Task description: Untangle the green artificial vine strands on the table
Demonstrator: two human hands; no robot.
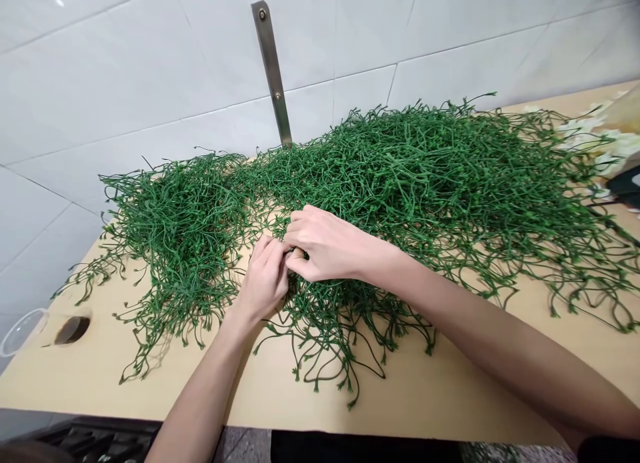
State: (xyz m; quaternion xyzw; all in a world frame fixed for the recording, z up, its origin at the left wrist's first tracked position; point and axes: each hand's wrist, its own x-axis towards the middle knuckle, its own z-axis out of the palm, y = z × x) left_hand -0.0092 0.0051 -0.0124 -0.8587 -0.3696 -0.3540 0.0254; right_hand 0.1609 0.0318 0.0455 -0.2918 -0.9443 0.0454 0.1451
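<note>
A wide mass of thin green artificial plant sprigs (pixel 400 176) lies spread across a light wooden tabletop (pixel 440 396). Both of my hands meet at the near middle of the pile. My left hand (pixel 265 280) has its fingers curled together, pinching green stems. My right hand (pixel 327 244) is closed too, its fingertips pressed against the left hand's fingers on the same stems. A smaller clump of sprigs (pixel 185 230) lies to the left of my hands.
A white tiled wall (pixel 125 70) rises behind the table, with a metal bracket strip (pixel 273 70) bolted to it. White artificial flowers (pixel 605 140) lie at the far right. A round hole (pixel 73 330) is cut in the table's left end, beside a clear plastic cup rim (pixel 20 331).
</note>
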